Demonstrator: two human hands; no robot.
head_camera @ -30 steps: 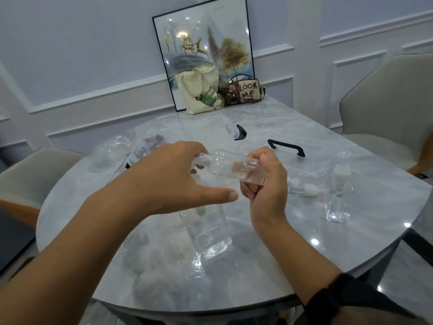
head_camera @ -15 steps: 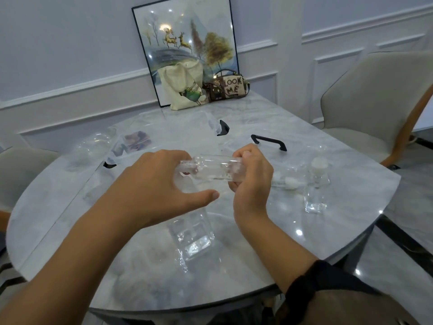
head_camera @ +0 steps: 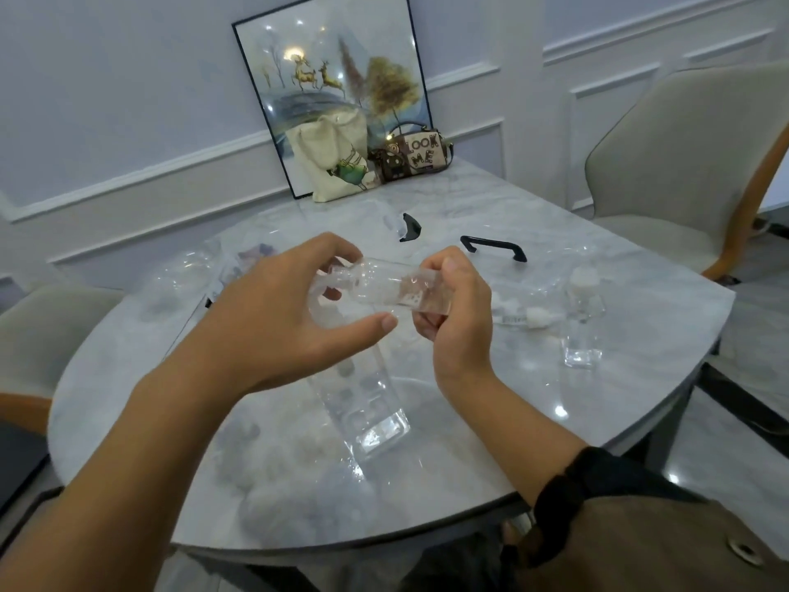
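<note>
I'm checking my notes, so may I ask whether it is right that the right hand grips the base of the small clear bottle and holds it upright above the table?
Not upright: the right hand grips the base of the small clear bottle and holds it roughly on its side above the table, neck toward the left hand. The head view shows this.

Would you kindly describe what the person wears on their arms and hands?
The left hand and right hand are bare, with no rings or watch. The left forearm is uncovered; the right arm shows a black cuff and a khaki sleeve with a metal snap.
</note>
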